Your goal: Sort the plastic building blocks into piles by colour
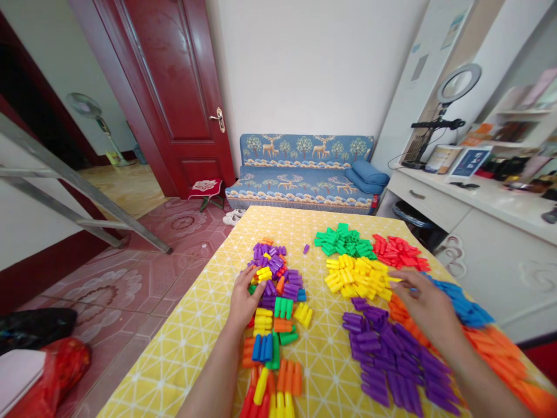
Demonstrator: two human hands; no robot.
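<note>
While left hand [243, 299] touches plastic blocks [274, 302], rounded, glossy

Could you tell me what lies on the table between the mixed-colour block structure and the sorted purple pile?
In the head view, only bare yellow tablecloth separates the mixed structure from the purple pile.

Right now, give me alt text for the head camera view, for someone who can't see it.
A person's left hand rests on a mixed-colour assembly of plastic blocks on a yellow patterned tablecloth, while the right hand reaches over blocks sorted into a purple pile, yellow pile, green pile, red pile, blue pile and orange pile. Behind stand a blue sofa and red door.
</note>
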